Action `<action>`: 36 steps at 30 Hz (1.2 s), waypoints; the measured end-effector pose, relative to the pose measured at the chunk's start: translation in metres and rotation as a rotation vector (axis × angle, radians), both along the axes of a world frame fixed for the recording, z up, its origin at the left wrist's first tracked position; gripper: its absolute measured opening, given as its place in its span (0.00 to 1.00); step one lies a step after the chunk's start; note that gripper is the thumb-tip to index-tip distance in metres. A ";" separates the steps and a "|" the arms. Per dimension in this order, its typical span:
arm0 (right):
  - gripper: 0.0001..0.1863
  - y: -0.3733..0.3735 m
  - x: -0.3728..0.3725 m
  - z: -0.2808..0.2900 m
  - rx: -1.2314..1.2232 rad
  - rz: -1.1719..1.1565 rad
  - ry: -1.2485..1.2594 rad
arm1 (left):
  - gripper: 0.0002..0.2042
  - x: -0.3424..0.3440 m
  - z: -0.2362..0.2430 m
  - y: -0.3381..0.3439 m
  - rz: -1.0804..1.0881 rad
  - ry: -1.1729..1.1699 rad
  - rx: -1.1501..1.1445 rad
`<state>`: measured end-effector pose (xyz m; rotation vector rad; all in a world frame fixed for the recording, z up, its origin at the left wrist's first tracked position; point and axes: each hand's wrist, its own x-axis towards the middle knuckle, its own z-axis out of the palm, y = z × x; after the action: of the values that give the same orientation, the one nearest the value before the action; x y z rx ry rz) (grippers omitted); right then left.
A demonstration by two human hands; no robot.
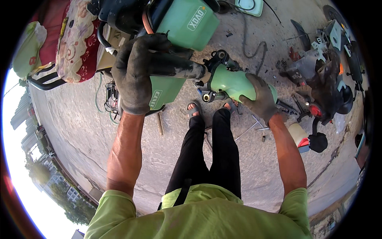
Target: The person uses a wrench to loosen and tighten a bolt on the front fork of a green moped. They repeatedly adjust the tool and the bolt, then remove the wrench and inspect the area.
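Lime shirt, gloved left hand around dark tube, white-lettered green panel beyond.

Bright daylight; sky glares white at left; bent edges seem slightly blurred.

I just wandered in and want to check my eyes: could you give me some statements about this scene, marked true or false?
1. The left hand grips a dark tube. True.
2. The right hand holds a hammer. False: it grips a green fender.
3. The floral cloth lies to the right of both hands. False: it is to their left, at the picture's upper left.
4. The person wears open sandals. True.
5. The trousers are white. False: they are black.
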<state>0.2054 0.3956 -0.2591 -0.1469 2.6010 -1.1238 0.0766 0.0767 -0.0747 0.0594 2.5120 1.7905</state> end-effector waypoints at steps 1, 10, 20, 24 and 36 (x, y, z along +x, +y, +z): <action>0.42 -0.020 0.002 0.011 -0.105 -0.061 0.023 | 0.24 0.000 0.001 0.002 0.002 -0.007 0.042; 0.31 -0.174 -0.028 0.009 -0.710 -0.665 -0.281 | 0.19 -0.004 0.000 -0.013 -0.105 -0.202 0.437; 0.18 -0.181 -0.028 -0.022 -0.215 -0.455 0.120 | 0.18 -0.028 -0.004 -0.038 -0.514 -0.185 0.493; 0.17 -0.189 -0.027 -0.033 -0.346 -0.539 0.079 | 0.19 -0.028 0.007 -0.043 -0.491 -0.299 0.434; 0.24 -0.178 -0.027 -0.043 -0.497 -0.691 -0.077 | 0.22 0.029 0.032 -0.039 0.047 0.201 -0.133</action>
<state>0.1788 0.2177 -0.3020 0.7261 2.2890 -1.9361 0.1051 0.0380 -0.0430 0.1845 2.7874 1.7076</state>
